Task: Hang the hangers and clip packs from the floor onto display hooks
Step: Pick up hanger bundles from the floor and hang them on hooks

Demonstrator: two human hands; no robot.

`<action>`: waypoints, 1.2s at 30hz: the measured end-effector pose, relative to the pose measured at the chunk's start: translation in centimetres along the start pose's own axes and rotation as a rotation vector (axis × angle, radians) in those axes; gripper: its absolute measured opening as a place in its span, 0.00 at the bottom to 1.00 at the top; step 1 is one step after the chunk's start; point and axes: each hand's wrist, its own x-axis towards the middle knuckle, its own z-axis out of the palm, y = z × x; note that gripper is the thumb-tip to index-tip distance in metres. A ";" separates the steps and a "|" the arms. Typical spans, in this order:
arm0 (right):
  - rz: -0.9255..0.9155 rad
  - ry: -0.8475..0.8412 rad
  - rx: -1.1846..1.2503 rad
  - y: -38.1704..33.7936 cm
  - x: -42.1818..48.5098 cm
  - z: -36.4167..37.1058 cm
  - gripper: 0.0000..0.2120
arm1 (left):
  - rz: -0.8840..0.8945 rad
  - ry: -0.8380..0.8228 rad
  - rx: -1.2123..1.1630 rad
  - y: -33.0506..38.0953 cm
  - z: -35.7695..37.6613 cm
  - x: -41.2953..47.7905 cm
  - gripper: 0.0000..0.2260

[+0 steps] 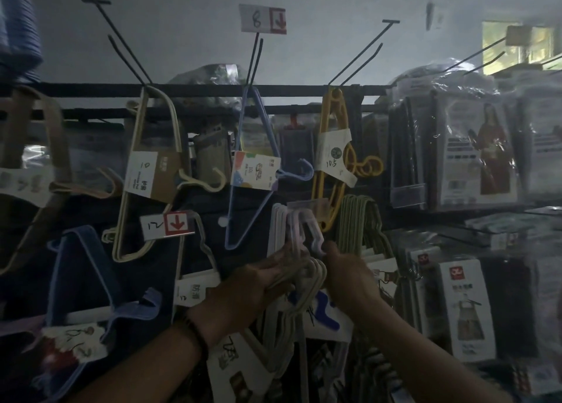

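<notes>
A black rail (213, 90) spans the display, and four long wire hooks (254, 62) jut out from it toward the camera. Under it three hanger bundles hang side by side, each banded with a paper card: a cream bundle (146, 171), a pale blue bundle (258, 171) and a yellow bundle (331, 147). A darker blue bundle (91, 265) hangs lower left. One row down, at centre, a pale lilac bundle (289, 229) and a green bundle (359, 220) hang side by side.

Just below the lilac bundle is the white hanger pack (313, 276). It is a stack of thin pale hangers with their curved hook ends together at the top, and a white card with blue print crosses the stack (the light is dim, so the print is unreadable). Both forearms rise from the bottom edge to it. The left hand (258, 278) has its fingers curled round the necks from the left. The right hand (346, 272), knuckles toward the camera, curls its fingers over the hook ends from the right.

Two price tags (263, 18) carry red arrows, reading 8 and 12. One dark bracelet (197, 332) circles the left wrist.
</notes>
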 end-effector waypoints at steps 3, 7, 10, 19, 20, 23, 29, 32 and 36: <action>0.038 -0.101 0.018 -1.5 1.9 0.7 0.26 | -0.098 0.045 -0.083 -1.4 0.4 -0.1 0.23; 0.122 -0.163 0.124 -3.0 3.6 2.0 0.20 | -0.205 0.167 -0.084 -2.2 -0.1 -1.1 0.19; 0.096 -0.207 0.016 -3.0 3.9 2.8 0.26 | -0.311 0.239 -0.126 -2.7 -0.4 -2.3 0.15; -0.147 0.312 0.172 -7.0 -1.4 -0.7 0.19 | -0.434 0.446 -0.116 -3.1 -0.9 -5.7 0.11; -0.262 0.270 0.267 -8.3 -2.5 -0.9 0.18 | -0.455 0.454 -0.103 -3.5 -0.9 -6.2 0.11; -0.312 -0.163 0.438 -12.1 -3.8 0.3 0.18 | -0.566 0.479 -0.130 -4.1 -1.3 -7.2 0.10; -0.243 -0.317 0.276 -16.6 -4.1 5.7 0.09 | -0.777 0.506 -0.076 -4.5 -2.5 -9.4 0.14; -0.277 -0.278 0.199 -18.6 -3.2 5.8 0.07 | -0.808 0.476 -0.090 -4.5 -4.2 -10.9 0.13; -0.339 -0.264 0.186 -21.4 -1.6 4.4 0.09 | -0.645 0.553 -0.038 -2.8 -3.7 -14.0 0.36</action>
